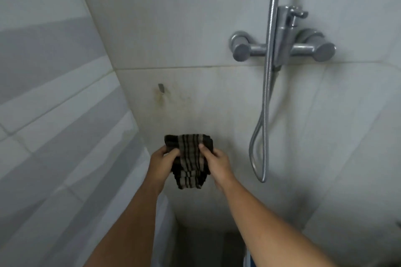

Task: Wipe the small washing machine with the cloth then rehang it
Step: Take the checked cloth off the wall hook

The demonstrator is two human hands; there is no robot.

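A dark cloth (189, 161) with brown and black stripes hangs bunched between both hands in front of the tiled wall. My left hand (161, 163) grips its left edge and my right hand (217, 163) grips its right edge. A small metal hook (161, 88) sticks out of the wall above the cloth, with rust stains running down below it, and nothing hangs on it. A white curved edge (162, 212) shows under my left forearm; I cannot tell whether it belongs to the washing machine.
A chrome shower mixer (282, 46) is fixed to the wall at the upper right. Its metal hose (263, 115) loops down to the right of my hands. White tiled walls close in on the left and right. A dark floor gap lies below.
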